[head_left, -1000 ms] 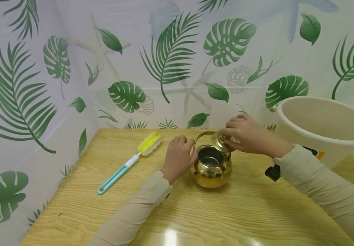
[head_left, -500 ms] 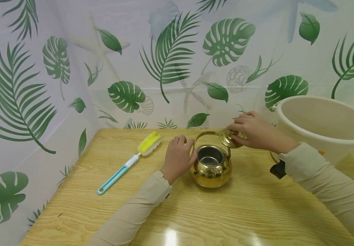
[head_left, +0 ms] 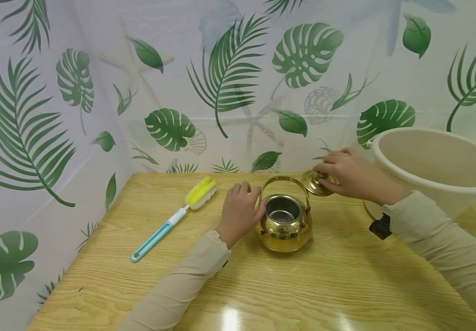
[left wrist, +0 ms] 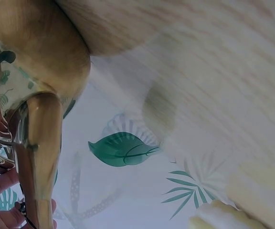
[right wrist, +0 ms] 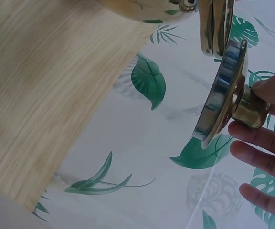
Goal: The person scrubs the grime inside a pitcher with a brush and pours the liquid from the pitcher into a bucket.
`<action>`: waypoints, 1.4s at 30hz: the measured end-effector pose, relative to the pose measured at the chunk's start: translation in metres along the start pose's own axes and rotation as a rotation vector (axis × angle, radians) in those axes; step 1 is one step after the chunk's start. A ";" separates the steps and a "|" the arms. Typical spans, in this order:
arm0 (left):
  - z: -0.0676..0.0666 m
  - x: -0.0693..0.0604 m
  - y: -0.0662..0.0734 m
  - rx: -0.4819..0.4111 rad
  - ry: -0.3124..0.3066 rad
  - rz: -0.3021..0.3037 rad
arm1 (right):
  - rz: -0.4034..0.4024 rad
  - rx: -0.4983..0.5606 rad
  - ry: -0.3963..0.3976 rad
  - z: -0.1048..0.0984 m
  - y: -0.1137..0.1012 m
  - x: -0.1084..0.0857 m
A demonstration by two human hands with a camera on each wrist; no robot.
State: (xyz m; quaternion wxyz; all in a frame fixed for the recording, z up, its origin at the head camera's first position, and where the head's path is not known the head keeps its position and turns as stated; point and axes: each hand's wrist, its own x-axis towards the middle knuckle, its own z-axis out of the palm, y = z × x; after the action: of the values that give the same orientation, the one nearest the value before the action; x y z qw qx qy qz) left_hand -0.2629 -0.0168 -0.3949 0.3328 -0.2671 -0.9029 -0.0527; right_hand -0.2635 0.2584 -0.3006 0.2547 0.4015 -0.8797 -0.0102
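We face a white wall covering (head_left: 238, 87) — green leaves (head_left: 308, 55), pale starfish (head_left: 258, 123), shells (head_left: 319, 105) — behind a wood-grain bench (head_left: 304, 285) with bright glare (head_left: 230, 318).

The brush (head_left: 174, 218) lies left of the kettle (head_left: 285, 240) (both on the table (head_left: 304, 289)); the bucket (head_left: 438, 201) stands right.

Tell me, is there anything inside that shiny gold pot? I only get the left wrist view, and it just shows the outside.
Observer: Yes, the teapot has a metal strainer full of small holes inside it.
Visitor: Oh, neat! And that pale yellow, lumpy thing at my bottom right?
Observer: That's the head of a brush, which has a light blue handle.
Visitor: Anything big out of my sight?
Observer: A large off-white bucket on the person's right, beyond the teapot.
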 end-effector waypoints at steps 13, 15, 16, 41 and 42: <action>-0.001 0.000 0.002 0.010 -0.009 -0.012 | 0.088 -0.026 -0.082 0.011 0.008 -0.018; -0.001 -0.001 0.002 0.009 -0.010 -0.012 | 0.105 -0.020 -0.118 0.013 0.009 -0.020; -0.001 -0.001 0.002 0.007 -0.008 -0.013 | 0.113 -0.016 -0.130 0.015 0.009 -0.022; 0.000 -0.001 0.002 0.009 0.027 -0.004 | 0.145 -0.013 -0.185 0.058 0.011 -0.045; 0.001 -0.001 0.001 0.011 0.031 -0.004 | 0.149 -0.011 -0.190 0.059 0.010 -0.045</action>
State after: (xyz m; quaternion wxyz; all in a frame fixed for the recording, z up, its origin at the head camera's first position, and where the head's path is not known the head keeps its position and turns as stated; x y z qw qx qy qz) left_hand -0.2622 -0.0157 -0.3959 0.3480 -0.2625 -0.8985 -0.0523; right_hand -0.2731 0.2864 -0.3690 0.1723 0.3307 -0.9272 -0.0340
